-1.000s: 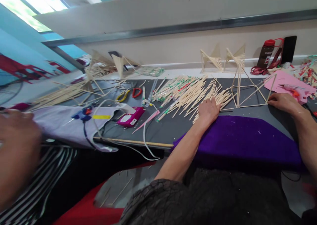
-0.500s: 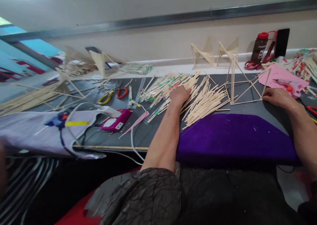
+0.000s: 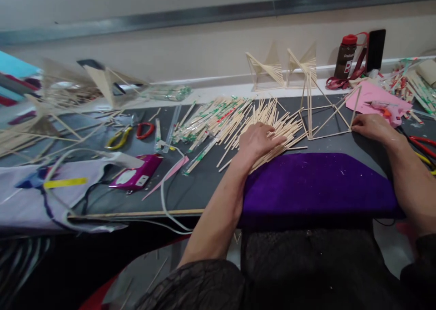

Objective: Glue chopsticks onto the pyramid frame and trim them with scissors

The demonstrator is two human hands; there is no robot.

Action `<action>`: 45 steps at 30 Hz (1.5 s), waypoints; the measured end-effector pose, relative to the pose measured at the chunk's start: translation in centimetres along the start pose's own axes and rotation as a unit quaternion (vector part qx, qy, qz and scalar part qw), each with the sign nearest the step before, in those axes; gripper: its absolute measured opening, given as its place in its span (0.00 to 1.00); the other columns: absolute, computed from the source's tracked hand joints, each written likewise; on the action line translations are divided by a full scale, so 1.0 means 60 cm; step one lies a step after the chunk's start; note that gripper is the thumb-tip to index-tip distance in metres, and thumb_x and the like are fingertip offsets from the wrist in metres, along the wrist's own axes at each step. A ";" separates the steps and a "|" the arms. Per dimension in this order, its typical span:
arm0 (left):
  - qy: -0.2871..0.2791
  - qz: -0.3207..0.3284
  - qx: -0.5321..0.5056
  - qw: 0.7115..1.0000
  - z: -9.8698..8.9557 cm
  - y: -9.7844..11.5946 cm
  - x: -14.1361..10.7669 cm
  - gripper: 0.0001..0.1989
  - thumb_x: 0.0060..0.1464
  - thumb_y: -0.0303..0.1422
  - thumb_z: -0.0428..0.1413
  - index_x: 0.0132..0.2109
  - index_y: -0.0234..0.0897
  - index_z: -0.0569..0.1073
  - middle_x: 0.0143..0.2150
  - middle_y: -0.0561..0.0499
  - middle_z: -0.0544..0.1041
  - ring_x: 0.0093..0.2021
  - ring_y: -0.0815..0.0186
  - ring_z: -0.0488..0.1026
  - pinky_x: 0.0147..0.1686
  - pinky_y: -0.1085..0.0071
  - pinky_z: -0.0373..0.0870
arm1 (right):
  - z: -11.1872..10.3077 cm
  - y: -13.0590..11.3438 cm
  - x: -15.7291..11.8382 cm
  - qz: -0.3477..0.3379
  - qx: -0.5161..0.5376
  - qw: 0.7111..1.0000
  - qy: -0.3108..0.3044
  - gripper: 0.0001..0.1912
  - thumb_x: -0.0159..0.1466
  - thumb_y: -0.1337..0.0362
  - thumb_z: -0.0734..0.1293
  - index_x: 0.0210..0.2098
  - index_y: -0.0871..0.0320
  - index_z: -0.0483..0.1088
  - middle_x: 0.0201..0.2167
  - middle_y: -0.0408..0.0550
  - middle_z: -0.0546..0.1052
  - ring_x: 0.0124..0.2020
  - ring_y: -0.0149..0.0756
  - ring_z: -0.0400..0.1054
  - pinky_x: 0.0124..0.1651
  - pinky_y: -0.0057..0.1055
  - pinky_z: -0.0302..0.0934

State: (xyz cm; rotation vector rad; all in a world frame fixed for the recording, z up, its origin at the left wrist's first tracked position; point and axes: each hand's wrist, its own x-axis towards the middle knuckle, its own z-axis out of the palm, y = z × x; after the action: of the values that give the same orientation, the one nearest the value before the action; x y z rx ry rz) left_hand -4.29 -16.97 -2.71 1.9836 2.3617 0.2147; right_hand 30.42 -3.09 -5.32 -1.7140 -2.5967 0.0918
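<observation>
My left hand [image 3: 256, 141] lies over a loose pile of thin wooden sticks [image 3: 289, 130], palm down with thumb and fingers apart. Several sticks poke out beneath and beyond it. At the right, the fingers of my right hand [image 3: 369, 126] pinch the lower front corner of an open frame made of the same sticks [image 3: 329, 136], which stands on the dark tabletop. A purple cloth [image 3: 320, 187] covers the table's front edge between my forearms. Sticks in clear wrappers with green print [image 3: 218, 114] lie left of the pile.
Two finished-looking stick models [image 3: 265, 71] stand against the wall. A bottle with a red cap [image 3: 346, 57] and a phone [image 3: 376, 51] are at the back right. Yellow-handled pliers [image 3: 118, 138], a magenta box [image 3: 138, 172] and a white cable [image 3: 162, 189] lie left; pink paper [image 3: 378, 102] lies right.
My left hand has drawn back toward me and opened out over the loose sticks, gathering them closer. My right hand keeps hold of the frame's corner. The view has shifted slightly right.
</observation>
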 end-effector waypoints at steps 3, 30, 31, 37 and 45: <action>-0.025 0.033 0.017 0.999 0.006 0.009 -0.004 0.23 0.55 0.50 0.59 0.54 0.45 0.78 0.57 0.46 0.76 0.58 0.55 0.71 0.54 0.63 0.68 | -0.003 -0.003 -0.002 0.006 0.007 1.000 0.001 0.18 0.63 0.58 0.63 0.46 0.56 0.79 0.40 0.50 0.82 0.40 0.44 0.75 0.37 0.31 0.61; -0.059 0.032 0.039 0.997 0.022 0.069 0.008 0.15 0.59 0.34 0.53 0.45 0.34 0.83 0.45 0.37 0.82 0.48 0.48 0.78 0.44 0.58 0.73 | -0.007 -0.008 -0.004 0.023 0.004 1.000 -0.007 0.17 0.63 0.60 0.63 0.46 0.57 0.80 0.42 0.51 0.82 0.42 0.45 0.75 0.39 0.32 0.63; -0.055 0.020 0.049 0.997 0.024 0.062 0.013 0.15 0.59 0.33 0.53 0.45 0.34 0.82 0.45 0.36 0.82 0.49 0.48 0.78 0.44 0.58 0.73 | -0.008 -0.010 -0.005 0.022 0.007 1.000 -0.008 0.17 0.63 0.60 0.63 0.46 0.57 0.80 0.42 0.51 0.82 0.42 0.45 0.75 0.39 0.32 0.62; -0.007 -0.080 -0.203 0.976 -0.001 -0.007 0.034 0.07 0.52 0.31 0.57 0.32 0.35 0.80 0.30 0.44 0.80 0.34 0.60 0.77 0.32 0.68 0.69 | -0.012 -0.013 -0.009 0.018 0.027 0.999 -0.013 0.17 0.63 0.60 0.63 0.46 0.56 0.79 0.40 0.50 0.82 0.41 0.44 0.75 0.38 0.31 0.61; -0.021 -0.085 -0.693 0.715 -0.048 0.024 0.041 0.11 0.45 0.35 0.67 0.34 0.34 0.77 0.29 0.52 0.79 0.24 0.75 0.71 0.20 0.79 0.57 | -0.041 -0.012 -0.027 0.118 0.205 0.958 0.161 0.09 0.62 0.65 0.66 0.33 0.62 0.78 0.25 0.49 0.79 0.26 0.36 0.72 0.35 0.30 0.61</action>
State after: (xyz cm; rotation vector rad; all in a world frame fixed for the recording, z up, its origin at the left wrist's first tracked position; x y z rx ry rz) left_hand -3.67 -14.53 0.46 0.9210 1.3447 1.3719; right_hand 30.56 -4.76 -2.79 -1.7030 -1.9688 0.3031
